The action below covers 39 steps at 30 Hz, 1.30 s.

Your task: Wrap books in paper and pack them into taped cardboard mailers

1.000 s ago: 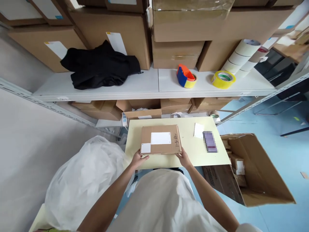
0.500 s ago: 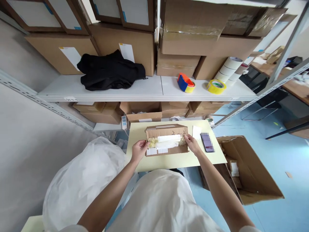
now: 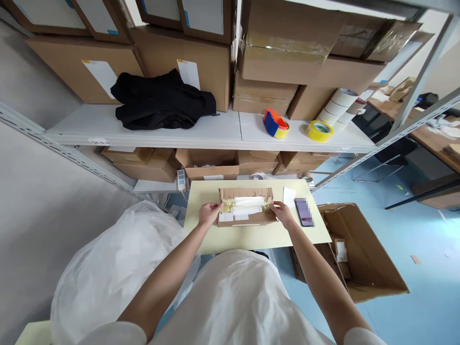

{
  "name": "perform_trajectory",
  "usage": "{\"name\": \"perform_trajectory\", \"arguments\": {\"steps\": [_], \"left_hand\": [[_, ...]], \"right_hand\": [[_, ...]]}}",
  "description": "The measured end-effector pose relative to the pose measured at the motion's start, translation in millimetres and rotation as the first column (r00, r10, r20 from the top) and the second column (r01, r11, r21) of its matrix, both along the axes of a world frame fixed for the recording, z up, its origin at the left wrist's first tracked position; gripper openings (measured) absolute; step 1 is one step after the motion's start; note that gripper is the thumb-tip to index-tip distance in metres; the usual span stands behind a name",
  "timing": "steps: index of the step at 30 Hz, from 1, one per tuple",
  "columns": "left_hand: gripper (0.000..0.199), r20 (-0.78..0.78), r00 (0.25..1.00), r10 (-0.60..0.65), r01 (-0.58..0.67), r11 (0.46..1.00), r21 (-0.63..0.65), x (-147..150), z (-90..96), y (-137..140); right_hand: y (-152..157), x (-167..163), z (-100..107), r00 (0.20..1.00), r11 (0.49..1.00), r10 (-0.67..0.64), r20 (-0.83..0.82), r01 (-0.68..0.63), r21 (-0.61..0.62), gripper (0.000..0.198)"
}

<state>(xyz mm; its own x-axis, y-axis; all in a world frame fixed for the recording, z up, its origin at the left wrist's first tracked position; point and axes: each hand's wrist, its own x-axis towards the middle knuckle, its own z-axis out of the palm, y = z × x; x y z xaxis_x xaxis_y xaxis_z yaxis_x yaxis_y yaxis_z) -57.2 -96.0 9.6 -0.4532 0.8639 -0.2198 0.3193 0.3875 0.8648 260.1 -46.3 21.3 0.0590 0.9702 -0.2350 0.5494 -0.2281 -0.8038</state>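
Observation:
A small cardboard box [image 3: 247,221] lies on the pale yellow table [image 3: 219,239]. Across its top runs clear yellowish tape [image 3: 228,206], with white paper strips [image 3: 247,201] between the taped ends. My left hand [image 3: 210,213] is closed, its thumb and fingers pinching the tape at the left end. At the right end, my right hand [image 3: 282,212] pinches the tape in the same way. Whether the fingertips also grip the box's edges is too small to tell. A phone [image 3: 304,212] and a white paper [image 3: 289,197] lie right of my right hand.
Above the table's back edge, a shelf [image 3: 161,139] carries a black garment [image 3: 161,100], a tape dispenser [image 3: 276,123], yellow tape [image 3: 319,131] and cartons [image 3: 283,62]. A large open carton [image 3: 377,254] stands on the floor at right. White plastic film [image 3: 118,268] bulges at left.
The box now sits flatter and squarer on the table, and the white strips lie closer along its top. Both hands keep their pinch at the ends. The camera view has shifted slightly.

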Motion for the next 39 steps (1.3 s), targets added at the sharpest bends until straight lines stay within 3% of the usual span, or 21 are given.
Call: {"name": "perform_trajectory", "arguments": {"steps": [6,13,19,28,33,36,39], "left_hand": [[0.035,0.015,0.999,-0.052,0.051,0.998,0.019,2.3,2.0,-5.3],[0.030,0.076,0.993,-0.090,0.089,0.996,0.014,8.8,-0.7,-23.7],[0.041,0.115,0.989,-0.093,0.093,0.996,0.006,21.6,-3.1,-39.2],[0.049,-0.039,0.999,0.014,-0.016,0.998,-0.056,33.9,-10.7,-37.4],[0.055,-0.181,0.982,0.063,-0.071,0.997,-0.035,43.3,1.8,-37.4],[0.047,-0.361,0.932,0.023,0.005,0.997,0.078,54.5,19.9,-35.0],[0.037,-0.507,0.859,-0.075,0.191,0.965,0.181,73.8,39.7,-26.3]], "right_hand": [[4.5,-0.5,-8.5,0.996,1.000,-0.005,0.091,0.007,-0.024,0.044],[1.9,11.4,-4.3,0.971,0.993,0.117,0.208,-0.115,-0.020,0.042],[-0.7,29.4,-10.0,0.982,0.988,0.148,0.115,-0.141,-0.069,0.042],[-6.3,36.5,-25.4,0.974,0.983,0.139,-0.180,-0.158,-0.094,0.046],[-9.7,38.4,-28.4,0.949,0.977,0.168,-0.267,-0.196,-0.083,0.046],[-6.3,45.1,-27.4,0.952,0.975,0.202,-0.229,-0.217,-0.041,0.045],[4.0,63.8,-29.9,0.969,0.968,0.247,0.010,-0.247,0.053,0.041]]}}
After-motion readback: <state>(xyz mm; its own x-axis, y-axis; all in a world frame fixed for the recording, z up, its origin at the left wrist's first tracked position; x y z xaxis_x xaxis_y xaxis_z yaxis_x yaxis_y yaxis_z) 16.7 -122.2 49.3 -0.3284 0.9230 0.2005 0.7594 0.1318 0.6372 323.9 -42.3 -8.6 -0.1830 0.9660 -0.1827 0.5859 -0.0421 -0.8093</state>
